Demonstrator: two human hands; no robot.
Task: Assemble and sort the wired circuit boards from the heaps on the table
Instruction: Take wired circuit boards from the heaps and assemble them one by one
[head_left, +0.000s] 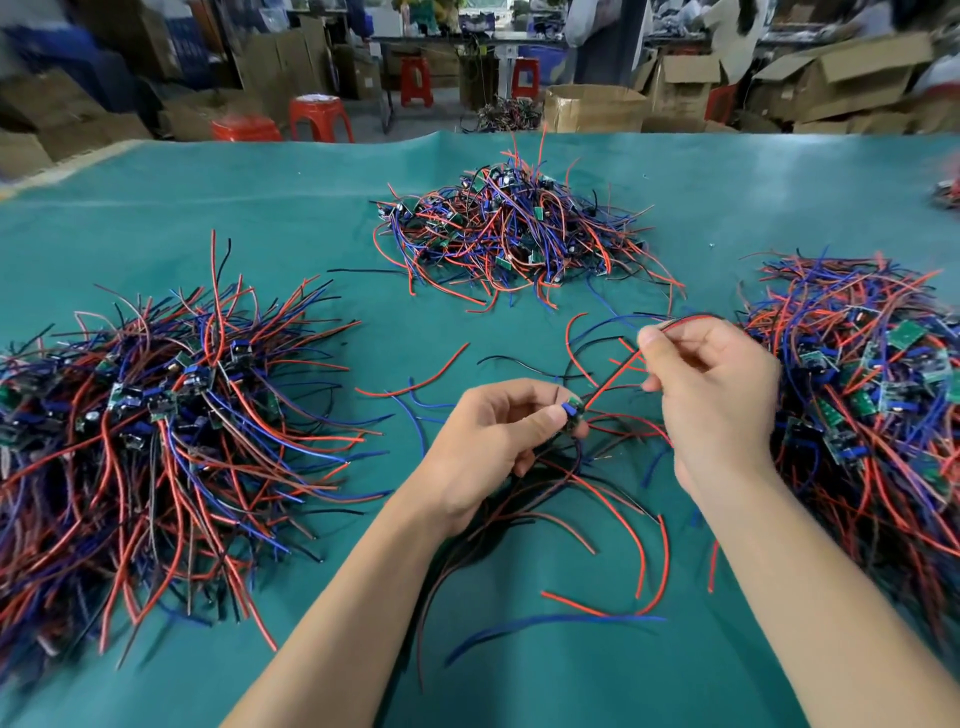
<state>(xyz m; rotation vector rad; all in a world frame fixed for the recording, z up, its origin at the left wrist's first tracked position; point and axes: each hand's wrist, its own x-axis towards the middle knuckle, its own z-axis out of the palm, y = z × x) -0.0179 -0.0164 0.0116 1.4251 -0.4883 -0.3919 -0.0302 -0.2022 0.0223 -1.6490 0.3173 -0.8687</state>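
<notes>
My left hand (491, 441) pinches a small green circuit board (573, 410) with a blue part, held above the teal table mat (311, 208). Red, black and blue wires trail from the board toward me. My right hand (711, 395) pinches a red wire (615, 376) that runs taut from the board up to its fingers. Three heaps of wired boards lie around: a left heap (156, 415), a far middle heap (514, 234) and a right heap (872, 395).
Loose red, blue and black wires (597, 608) lie scattered on the mat around and below my hands. Beyond the table's far edge stand cardboard boxes (592, 109) and red stools (317, 117). A small pile (948, 195) sits at the far right edge.
</notes>
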